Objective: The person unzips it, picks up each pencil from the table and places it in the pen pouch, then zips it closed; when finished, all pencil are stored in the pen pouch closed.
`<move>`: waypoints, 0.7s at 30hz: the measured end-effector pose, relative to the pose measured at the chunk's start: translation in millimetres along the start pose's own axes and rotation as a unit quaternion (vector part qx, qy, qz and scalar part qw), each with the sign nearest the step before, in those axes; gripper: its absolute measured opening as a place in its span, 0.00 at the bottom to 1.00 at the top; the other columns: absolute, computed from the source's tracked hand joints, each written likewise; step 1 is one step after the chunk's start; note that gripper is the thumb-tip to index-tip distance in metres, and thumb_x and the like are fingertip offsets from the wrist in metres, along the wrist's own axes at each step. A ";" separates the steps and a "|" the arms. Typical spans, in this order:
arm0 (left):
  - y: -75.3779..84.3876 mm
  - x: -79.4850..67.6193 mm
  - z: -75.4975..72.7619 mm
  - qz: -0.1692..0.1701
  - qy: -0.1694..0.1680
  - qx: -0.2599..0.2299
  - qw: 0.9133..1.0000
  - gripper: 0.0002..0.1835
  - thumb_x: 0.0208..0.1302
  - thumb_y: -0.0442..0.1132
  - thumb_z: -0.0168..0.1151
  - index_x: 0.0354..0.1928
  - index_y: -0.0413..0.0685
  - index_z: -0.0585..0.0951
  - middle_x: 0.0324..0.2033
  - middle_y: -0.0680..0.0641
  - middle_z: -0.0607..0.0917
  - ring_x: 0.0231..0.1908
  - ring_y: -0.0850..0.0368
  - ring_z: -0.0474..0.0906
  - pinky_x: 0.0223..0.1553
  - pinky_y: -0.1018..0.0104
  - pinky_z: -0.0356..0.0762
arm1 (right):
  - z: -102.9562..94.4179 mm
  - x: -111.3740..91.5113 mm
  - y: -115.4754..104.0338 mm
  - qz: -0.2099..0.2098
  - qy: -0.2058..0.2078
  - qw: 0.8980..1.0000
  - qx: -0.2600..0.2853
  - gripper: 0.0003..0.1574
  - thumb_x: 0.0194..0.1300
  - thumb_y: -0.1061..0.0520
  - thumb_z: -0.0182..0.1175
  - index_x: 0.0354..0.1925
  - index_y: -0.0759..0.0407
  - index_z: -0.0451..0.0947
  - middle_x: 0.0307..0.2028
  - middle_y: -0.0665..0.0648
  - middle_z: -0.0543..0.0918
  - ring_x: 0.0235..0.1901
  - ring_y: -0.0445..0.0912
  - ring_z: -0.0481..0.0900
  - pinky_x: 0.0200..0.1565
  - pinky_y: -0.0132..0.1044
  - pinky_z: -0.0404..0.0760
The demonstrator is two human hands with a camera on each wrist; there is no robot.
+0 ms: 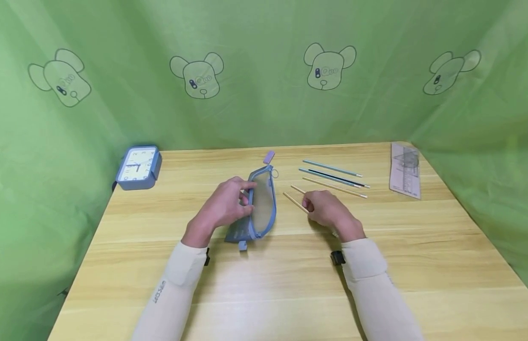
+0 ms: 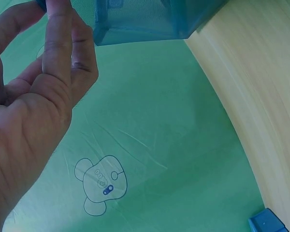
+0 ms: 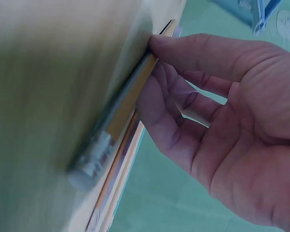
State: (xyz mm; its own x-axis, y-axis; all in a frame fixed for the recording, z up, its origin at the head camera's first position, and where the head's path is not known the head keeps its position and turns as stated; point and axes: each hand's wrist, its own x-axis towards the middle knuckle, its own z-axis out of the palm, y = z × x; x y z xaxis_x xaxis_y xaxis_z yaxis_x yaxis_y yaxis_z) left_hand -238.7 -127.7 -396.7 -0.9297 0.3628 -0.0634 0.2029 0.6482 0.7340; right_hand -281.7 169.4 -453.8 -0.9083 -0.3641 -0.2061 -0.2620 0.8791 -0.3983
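A blue mesh pencil case (image 1: pixel 264 203) lies unzipped on the table, its opening facing up and to the right. My left hand (image 1: pixel 223 203) holds its left rim, thumb and forefinger at the edge; in the left wrist view the case's mesh side (image 2: pixel 140 21) shows beyond the fingers. To the right of the case, my right hand (image 1: pixel 330 208) pinches a yellow pencil (image 3: pixel 121 116) between thumb and fingers, close over the tabletop. Its white eraser end points back toward the wrist. Another yellow pencil (image 1: pixel 297 189) runs partly hidden beneath that hand.
Beyond the right hand lie a yellow pencil (image 1: pixel 334 187), blue pencils (image 1: pixel 332 168) and a dark pencil (image 1: pixel 338 178). A purple eraser (image 1: pixel 269 157) sits behind the case. A blue clock (image 1: pixel 138 166) stands far left, a clear ruler set (image 1: pixel 405 170) far right. Green curtains (image 1: pixel 264 118) border the table.
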 end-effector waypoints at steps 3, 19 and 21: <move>-0.5 0.0 0.2 0.000 -0.001 0.001 1.000 0.35 0.64 0.28 0.72 0.74 0.38 0.76 0.62 0.38 0.80 0.47 0.53 0.86 0.44 0.68 0.87 | 4.8 1.3 -10.4 -0.015 -0.009 1.000 0.010 0.14 0.58 0.73 0.62 0.39 0.59 0.80 0.30 0.53 0.77 0.34 0.48 0.74 0.38 0.38 0.72; -0.4 1.1 0.5 -0.005 -0.003 -0.001 1.000 0.35 0.64 0.27 0.72 0.74 0.37 0.76 0.60 0.39 0.80 0.46 0.55 0.84 0.44 0.68 0.87 | -21.9 -11.5 -26.9 0.007 0.062 0.966 0.251 0.21 0.66 0.68 0.64 0.57 0.65 0.78 0.42 0.59 0.81 0.40 0.48 0.79 0.39 0.32 0.81; -0.8 1.2 0.7 -0.004 -0.002 0.000 1.000 0.35 0.64 0.27 0.72 0.74 0.37 0.76 0.60 0.39 0.80 0.46 0.55 0.84 0.44 0.68 0.87 | -26.1 -13.9 -31.3 -0.010 0.054 0.951 0.303 0.22 0.65 0.69 0.64 0.58 0.67 0.76 0.42 0.59 0.80 0.40 0.48 0.79 0.40 0.31 0.82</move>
State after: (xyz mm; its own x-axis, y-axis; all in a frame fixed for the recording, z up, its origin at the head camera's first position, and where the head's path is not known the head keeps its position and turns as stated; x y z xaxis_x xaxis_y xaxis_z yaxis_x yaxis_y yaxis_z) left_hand -239.8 -127.2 -397.9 -0.9300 0.3603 -0.0728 0.1947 0.6509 0.7337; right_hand -269.4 155.1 -415.1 -0.9421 -0.3158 -0.1130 -0.0727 0.5213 -0.8503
